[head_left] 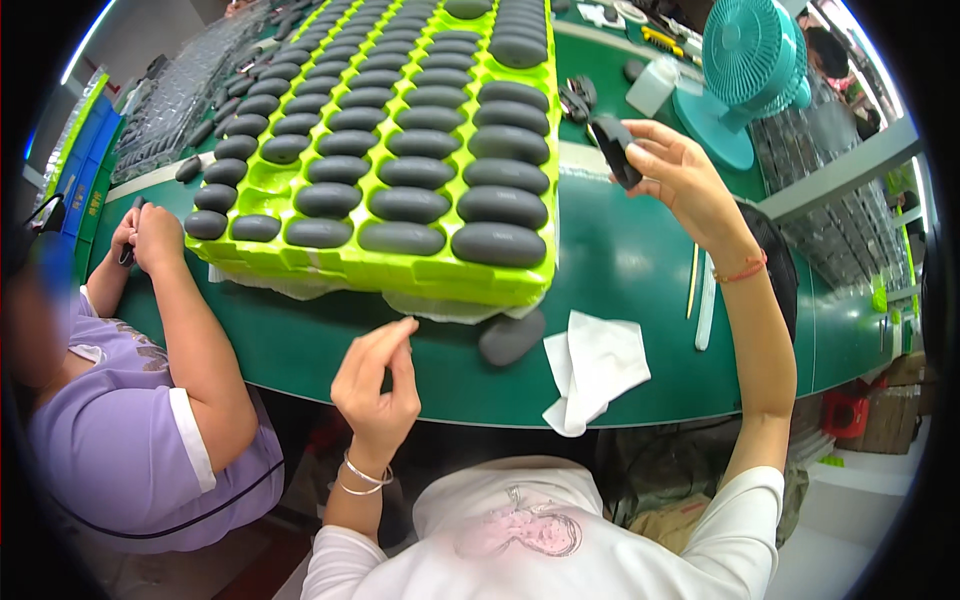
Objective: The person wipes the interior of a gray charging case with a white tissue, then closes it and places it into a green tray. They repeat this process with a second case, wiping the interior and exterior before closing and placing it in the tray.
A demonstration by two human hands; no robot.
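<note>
My right hand (672,172) is raised over the right side of the table, gripping a dark grey rounded case (614,152) between thumb and fingers. Below the near edge of a lime-green tray (400,268), my left hand (378,388) has its fingertips drawn together, with nothing visible in them. Rows of smooth dark grey oval cases (408,205) fill most of the tray's pockets. One more grey oval case (512,338) lies on the green table by the tray's near right corner. Beside it rests a folded white cloth (600,362).
At the left, a co-worker in a purple shirt (150,440) handles a small dark piece. A teal fan (742,60) stands at the far right, near a white bottle (653,86). Thin sticks (706,305) lie under my right forearm. Clear plastic trays (190,95) are at the far left.
</note>
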